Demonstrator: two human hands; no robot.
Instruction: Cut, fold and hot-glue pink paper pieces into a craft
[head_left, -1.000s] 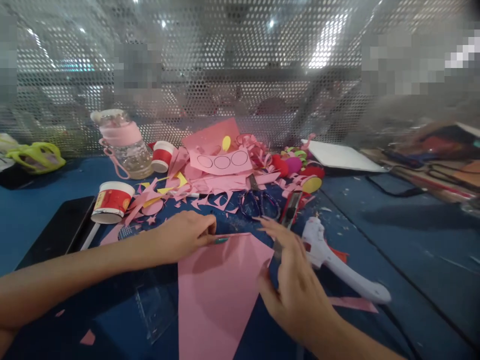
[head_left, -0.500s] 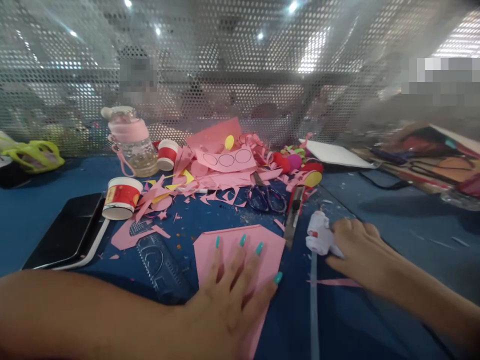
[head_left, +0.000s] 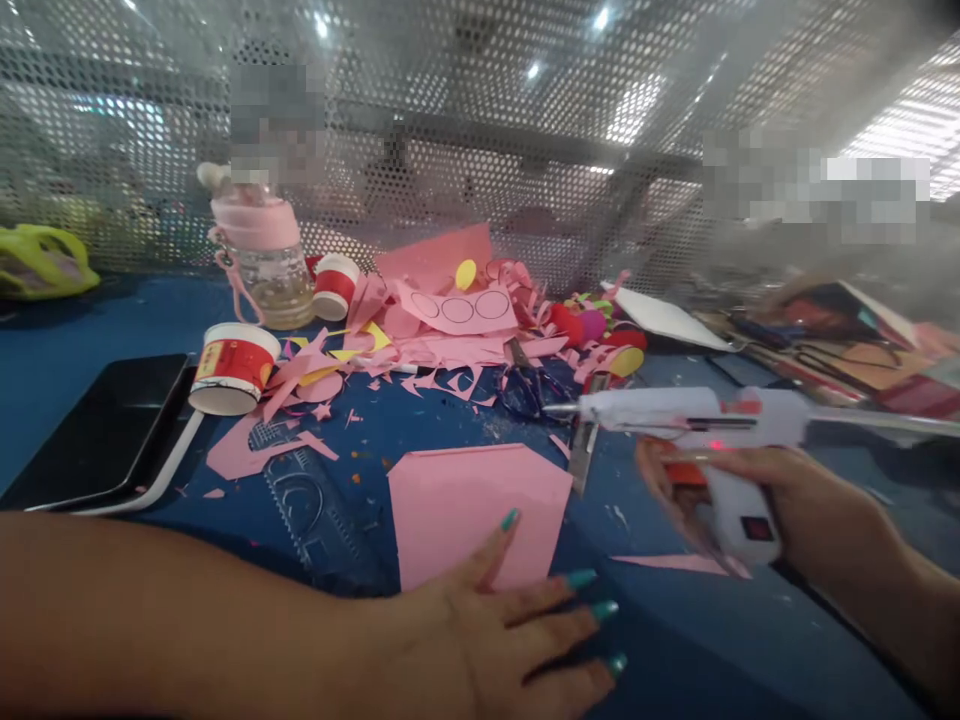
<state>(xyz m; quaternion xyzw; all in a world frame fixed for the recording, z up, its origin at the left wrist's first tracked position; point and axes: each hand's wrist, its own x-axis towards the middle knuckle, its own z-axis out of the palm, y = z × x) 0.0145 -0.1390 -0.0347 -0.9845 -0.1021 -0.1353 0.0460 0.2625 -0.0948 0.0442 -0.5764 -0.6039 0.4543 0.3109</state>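
My left hand (head_left: 495, 630) lies flat, fingers spread, on the near edge of a folded pink paper (head_left: 472, 505) on the blue table (head_left: 112, 300). My right hand (head_left: 750, 500) grips the handle of a white glue gun (head_left: 675, 415), held above the table to the right of the paper. The gun's nozzle points left, and a red light glows on its body. A utility knife (head_left: 581, 450) lies between the paper and the gun.
Pink paper scraps (head_left: 442, 335), scissors (head_left: 529, 390), pom-poms (head_left: 592, 325), two red paper cups (head_left: 229, 370), a pink-lidded bottle (head_left: 262, 260) and a clear ruler (head_left: 307, 500) lie behind. A black tablet (head_left: 105, 430) sits left. A perforated metal screen (head_left: 480, 130) closes the back.
My right hand has picked the glue gun up off the table and turned its nozzle to the left. My left hand has slid back to the paper's near edge.
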